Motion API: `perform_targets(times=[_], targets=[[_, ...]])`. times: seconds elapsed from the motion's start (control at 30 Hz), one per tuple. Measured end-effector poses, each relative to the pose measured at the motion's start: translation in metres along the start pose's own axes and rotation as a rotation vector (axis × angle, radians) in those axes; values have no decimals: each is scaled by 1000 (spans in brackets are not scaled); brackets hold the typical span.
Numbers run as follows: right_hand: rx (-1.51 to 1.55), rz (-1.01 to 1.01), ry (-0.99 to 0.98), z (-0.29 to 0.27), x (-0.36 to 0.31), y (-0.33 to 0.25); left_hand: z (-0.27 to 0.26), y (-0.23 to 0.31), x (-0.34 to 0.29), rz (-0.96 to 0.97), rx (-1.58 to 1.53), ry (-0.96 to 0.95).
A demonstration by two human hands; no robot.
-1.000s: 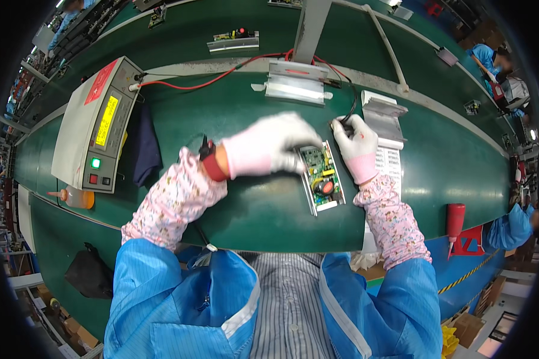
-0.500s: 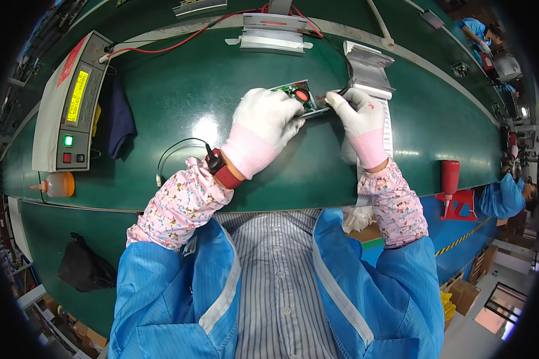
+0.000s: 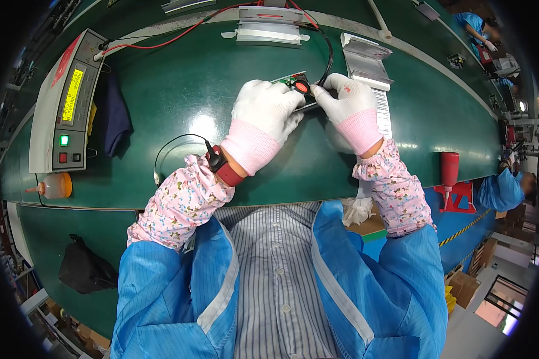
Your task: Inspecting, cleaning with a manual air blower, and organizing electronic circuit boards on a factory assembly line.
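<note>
Left hand (image 3: 262, 113) (knit-gloved) grips metal-edged circuit board (image 3: 296, 82); right hand (image 3: 347, 107), curved cable (image 3: 330, 52).

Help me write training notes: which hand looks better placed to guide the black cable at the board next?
Probably the right hand: the black cable runs down to it, close by the board. The left hand holds the board's left side, so it seems busy steadying it.

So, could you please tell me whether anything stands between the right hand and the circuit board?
Nothing visible does: the right hand, holding the black cable, is at the right end of the circuit board; the left hand holds its opposite side.
</note>
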State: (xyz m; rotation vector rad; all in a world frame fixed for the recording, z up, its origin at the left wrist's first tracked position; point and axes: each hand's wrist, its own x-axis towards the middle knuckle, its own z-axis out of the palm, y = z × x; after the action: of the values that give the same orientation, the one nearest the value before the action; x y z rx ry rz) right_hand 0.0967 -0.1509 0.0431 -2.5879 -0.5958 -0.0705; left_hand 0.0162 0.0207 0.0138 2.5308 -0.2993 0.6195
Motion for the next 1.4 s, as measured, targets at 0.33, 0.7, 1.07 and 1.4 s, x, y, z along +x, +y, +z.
perform_targets(times=[0.33,0.7,1.07,1.4], targets=[[527,45,295,22,-14,27,-16,-52,58,85,102,116],[304,-110,311,45,-13,43,-5,-118,98,-47,122,99],[406,-112,267,43,-15,48,-155,-122,-71,-232,620,860],[467,-25,178,36,-17,42,-196,-160,-150,-571,732,978]])
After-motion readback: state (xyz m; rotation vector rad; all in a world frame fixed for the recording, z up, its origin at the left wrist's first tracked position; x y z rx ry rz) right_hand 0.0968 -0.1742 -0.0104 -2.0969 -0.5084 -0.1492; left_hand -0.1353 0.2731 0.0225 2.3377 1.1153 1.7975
